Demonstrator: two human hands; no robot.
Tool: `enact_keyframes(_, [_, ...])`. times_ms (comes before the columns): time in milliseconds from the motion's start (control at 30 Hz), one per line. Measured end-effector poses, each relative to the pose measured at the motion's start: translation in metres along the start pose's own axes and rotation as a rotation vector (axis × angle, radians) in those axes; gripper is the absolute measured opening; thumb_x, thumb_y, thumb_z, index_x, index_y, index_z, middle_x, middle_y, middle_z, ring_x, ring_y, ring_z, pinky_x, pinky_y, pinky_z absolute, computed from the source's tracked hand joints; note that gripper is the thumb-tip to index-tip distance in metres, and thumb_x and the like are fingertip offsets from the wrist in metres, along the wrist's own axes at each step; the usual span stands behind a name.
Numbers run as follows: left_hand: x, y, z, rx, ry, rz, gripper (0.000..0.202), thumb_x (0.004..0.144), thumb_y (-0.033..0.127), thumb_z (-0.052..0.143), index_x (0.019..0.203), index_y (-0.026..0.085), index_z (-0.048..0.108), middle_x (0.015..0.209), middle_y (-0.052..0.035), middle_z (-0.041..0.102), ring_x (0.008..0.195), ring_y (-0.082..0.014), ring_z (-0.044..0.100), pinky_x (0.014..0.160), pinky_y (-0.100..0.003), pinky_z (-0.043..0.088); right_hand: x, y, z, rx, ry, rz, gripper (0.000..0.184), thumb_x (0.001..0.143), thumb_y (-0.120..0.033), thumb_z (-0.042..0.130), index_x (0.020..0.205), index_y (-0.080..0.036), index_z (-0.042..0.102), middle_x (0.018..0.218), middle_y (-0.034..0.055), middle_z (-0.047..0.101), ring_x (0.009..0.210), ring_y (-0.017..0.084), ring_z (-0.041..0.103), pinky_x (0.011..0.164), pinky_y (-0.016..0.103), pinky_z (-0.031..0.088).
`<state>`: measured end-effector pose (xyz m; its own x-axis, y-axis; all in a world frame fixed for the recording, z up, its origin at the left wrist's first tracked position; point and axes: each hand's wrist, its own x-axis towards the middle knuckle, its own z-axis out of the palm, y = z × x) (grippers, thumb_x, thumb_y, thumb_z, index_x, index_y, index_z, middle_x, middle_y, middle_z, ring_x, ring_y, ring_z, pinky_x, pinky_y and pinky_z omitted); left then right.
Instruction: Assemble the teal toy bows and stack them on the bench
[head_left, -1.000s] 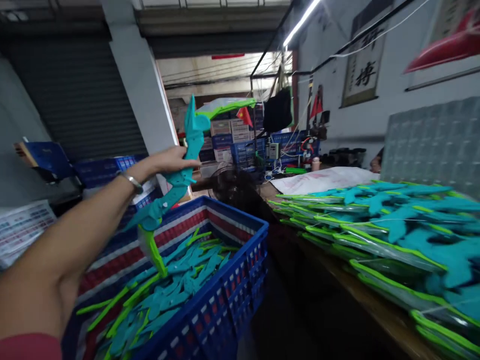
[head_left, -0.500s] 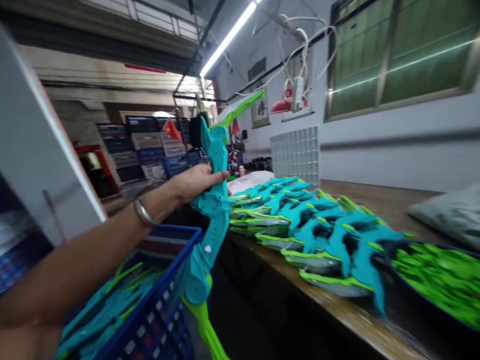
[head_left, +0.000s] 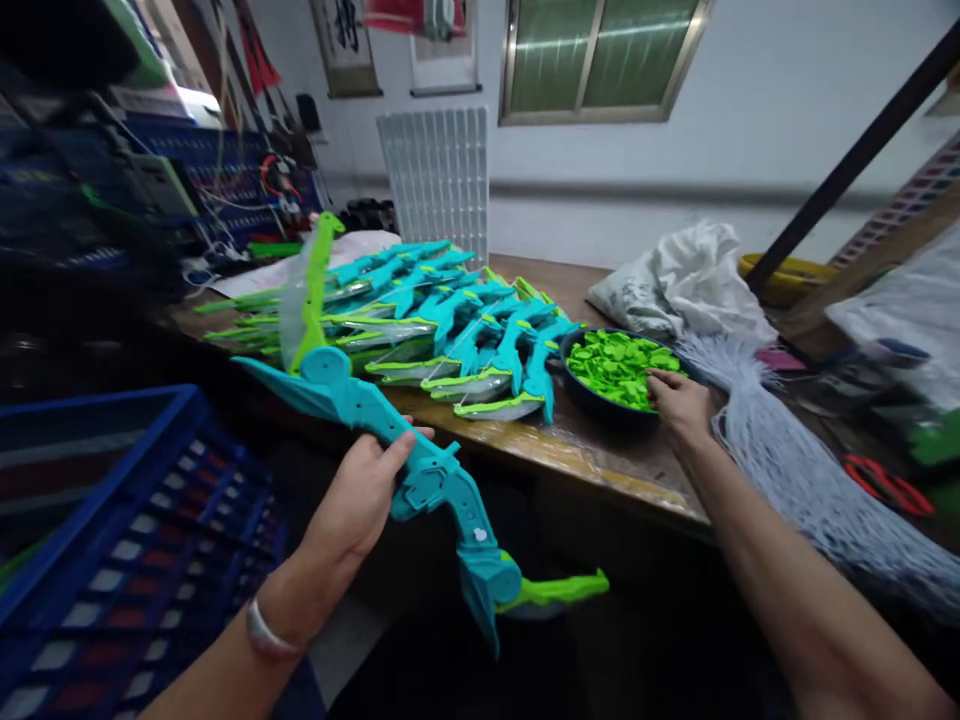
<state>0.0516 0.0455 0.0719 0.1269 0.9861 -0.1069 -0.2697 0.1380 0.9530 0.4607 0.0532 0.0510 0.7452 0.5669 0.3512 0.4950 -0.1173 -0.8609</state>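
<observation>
My left hand [head_left: 367, 490] is wrapped round the middle of a turquoise toy bow [head_left: 375, 410] with lime-green limbs. The bow hangs slantwise in front of the bench, its upper limb at the left and its lower limb at the right. My right hand [head_left: 679, 405] is over the right rim of a dark round bowl [head_left: 596, 403]. Its fingers are pinched together at the small green plastic pieces [head_left: 619, 365] in the bowl; what is between the fingertips I cannot make out. Beside the bowl, similar toy bows [head_left: 450, 325] lie overlapping in a row.
A blue plastic crate [head_left: 187, 540] stands at the left below the wooden bench [head_left: 585, 460]. Right of my right arm lie a bundle of pale cords [head_left: 810, 470] and red-handled scissors [head_left: 889, 487]. A white sack [head_left: 682, 280] rests behind the bowl, near the wall.
The view has turned right and down. The bow in my left hand has come away from the crate and tilted across the bench front. My right hand has come into view at the bowl.
</observation>
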Motion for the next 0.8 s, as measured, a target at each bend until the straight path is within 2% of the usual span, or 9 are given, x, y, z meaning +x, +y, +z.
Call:
enact_keyframes(67, [-0.008,-0.012,-0.004,-0.059,0.036,-0.031,0.063,0.065,0.034,0.088,0.116,0.015,0.057,0.111,-0.0131,0.076,0.108,-0.0276,0.069,0.087,-0.036,0.058,-0.03,-0.013,0.008,0.075,-0.092,0.033,0.028,0.084,-0.033,0.065,0.096,-0.009,0.073,0.057,-0.0021,0.058,0.047,0.01,0.045,0.052,0.027,0.041])
enact_keyframes(133, [-0.016,-0.024,-0.008,-0.093,0.069,-0.077,0.069,0.063,0.028,0.089,0.121,0.016,0.054,0.118,-0.0131,0.074,0.113,-0.0279,0.068,0.093,-0.037,0.057,-0.076,-0.03,0.014,0.144,-0.235,0.04,0.034,0.076,-0.036,0.071,0.101,-0.012,0.073,0.063,-0.0012,0.063,0.05,0.011,0.05,0.052,0.025,0.044])
enact_keyframes(267, [-0.029,-0.048,-0.015,-0.08,0.085,-0.166,0.072,0.063,0.032,0.089,0.124,0.017,0.052,0.121,-0.0145,0.073,0.116,-0.0306,0.068,0.099,-0.042,0.055,-0.184,-0.064,0.024,0.422,-0.621,0.146,0.028,0.075,-0.04,0.08,0.088,-0.017,0.07,0.065,-0.0009,0.065,0.05,0.01,0.052,0.048,0.021,0.044])
enact_keyframes(333, [-0.032,-0.058,-0.019,-0.051,0.079,-0.185,0.072,0.066,0.036,0.088,0.126,0.017,0.052,0.12,-0.0147,0.074,0.117,-0.0307,0.067,0.102,-0.043,0.054,-0.224,-0.075,0.03,0.541,-0.742,0.224,0.023,0.078,-0.037,0.08,0.085,-0.017,0.07,0.065,-0.0005,0.066,0.051,0.01,0.055,0.049,0.021,0.047])
enact_keyframes(433, [-0.036,-0.069,-0.025,0.017,0.043,-0.177,0.069,0.072,0.04,0.085,0.128,0.018,0.05,0.122,-0.0139,0.073,0.12,-0.0286,0.066,0.104,-0.042,0.053,-0.256,-0.078,0.04,0.627,-0.753,0.298,0.021,0.08,-0.034,0.08,0.089,-0.017,0.072,0.067,0.0001,0.068,0.058,0.012,0.063,0.057,0.023,0.055])
enact_keyframes(567, [-0.041,-0.077,-0.033,0.102,0.011,-0.173,0.061,0.077,0.046,0.08,0.124,0.018,0.053,0.125,-0.0134,0.071,0.12,-0.0268,0.065,0.104,-0.039,0.052,-0.268,-0.074,0.048,0.654,-0.713,0.315,0.018,0.084,-0.029,0.078,0.097,-0.018,0.073,0.079,0.0023,0.073,0.07,0.015,0.07,0.069,0.026,0.06])
enact_keyframes(633, [-0.044,-0.081,-0.035,0.118,0.011,-0.174,0.057,0.079,0.046,0.079,0.122,0.017,0.055,0.125,-0.0132,0.071,0.119,-0.0266,0.065,0.104,-0.039,0.052,-0.272,-0.073,0.047,0.595,-0.668,0.223,0.011,0.088,-0.026,0.074,0.097,-0.019,0.074,0.087,0.0032,0.072,0.073,0.015,0.07,0.069,0.026,0.061])
enact_keyframes(700, [-0.046,-0.086,-0.037,0.123,0.019,-0.175,0.054,0.08,0.045,0.078,0.122,0.018,0.056,0.123,-0.0121,0.072,0.12,-0.0264,0.065,0.105,-0.039,0.051,-0.279,-0.073,0.043,0.465,-0.603,0.045,0.007,0.092,-0.022,0.069,0.097,-0.02,0.074,0.094,0.0043,0.071,0.081,0.016,0.07,0.071,0.026,0.06])
enact_keyframes(800, [-0.047,-0.091,-0.039,0.117,0.053,-0.179,0.049,0.08,0.042,0.077,0.12,0.02,0.059,0.12,-0.01,0.073,0.119,-0.0264,0.065,0.105,-0.038,0.051,-0.289,-0.075,0.035,0.26,-0.555,-0.245,0.014,0.094,-0.013,0.065,0.103,-0.022,0.071,0.098,0.0053,0.07,0.09,0.017,0.068,0.077,0.027,0.058])
